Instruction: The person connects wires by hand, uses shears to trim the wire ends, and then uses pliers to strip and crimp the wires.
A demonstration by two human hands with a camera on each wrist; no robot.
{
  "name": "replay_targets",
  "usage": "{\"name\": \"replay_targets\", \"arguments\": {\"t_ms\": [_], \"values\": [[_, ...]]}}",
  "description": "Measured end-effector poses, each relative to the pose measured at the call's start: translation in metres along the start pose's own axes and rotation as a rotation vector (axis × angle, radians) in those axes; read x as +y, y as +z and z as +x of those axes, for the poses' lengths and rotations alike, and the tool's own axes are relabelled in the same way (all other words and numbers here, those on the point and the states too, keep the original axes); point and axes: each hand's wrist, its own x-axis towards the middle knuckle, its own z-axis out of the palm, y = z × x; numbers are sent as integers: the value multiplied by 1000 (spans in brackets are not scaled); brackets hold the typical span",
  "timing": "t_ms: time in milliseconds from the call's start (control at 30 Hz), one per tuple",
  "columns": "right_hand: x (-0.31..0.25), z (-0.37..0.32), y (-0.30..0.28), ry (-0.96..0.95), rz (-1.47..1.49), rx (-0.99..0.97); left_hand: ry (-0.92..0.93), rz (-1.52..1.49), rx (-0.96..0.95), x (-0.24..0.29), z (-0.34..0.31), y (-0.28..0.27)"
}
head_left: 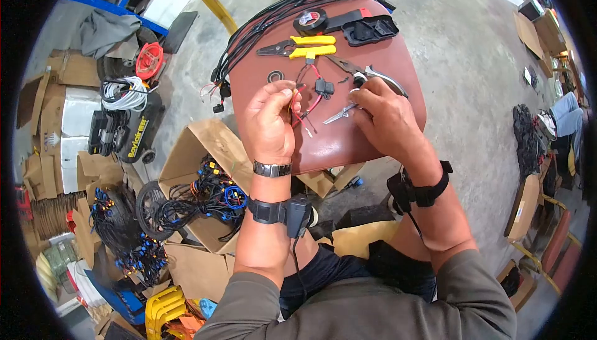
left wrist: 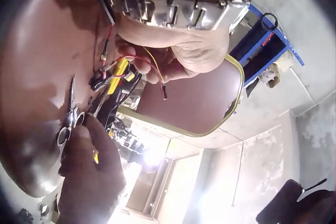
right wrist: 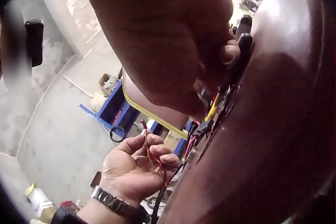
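My left hand [head_left: 271,119] pinches thin red and yellow wires [left wrist: 153,65] between thumb and fingers, over the near-left part of a brown seat [head_left: 336,147]. The wires run to a small black fuse holder [head_left: 323,87] on a red loop. My right hand [head_left: 388,116] has its thumb and fingers at the ring handles of small silver scissors [head_left: 339,115], low over the seat, blades pointing toward the left hand. Beside those fingers lie pliers [head_left: 387,80] with grey-blue handles. Yellow-handled wire strippers [head_left: 301,46] lie farther back.
Black cables [head_left: 249,38] edge the seat's far left side. A roll of black tape [head_left: 310,22] and a black plastic tray [head_left: 370,30] are at the back. On the floor at left stands an open cardboard box [head_left: 186,147] of wiring harnesses, near a black-and-yellow machine [head_left: 138,135].
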Motion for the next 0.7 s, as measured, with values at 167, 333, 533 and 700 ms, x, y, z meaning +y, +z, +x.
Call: {"name": "replay_targets", "arguments": {"t_ms": [167,333,533,700], "values": [[-12,6,8,143,534,-19,15,90,-71,-8,-4,11],[-18,9,35,248,914,9,69,154,-136,-19,-9,18],[-14,12,29,302,883,-89,134,310,-110,-19,-15,28],[-4,11,27,315,882,-94,106,363,-110,-16,-13,21]]}}
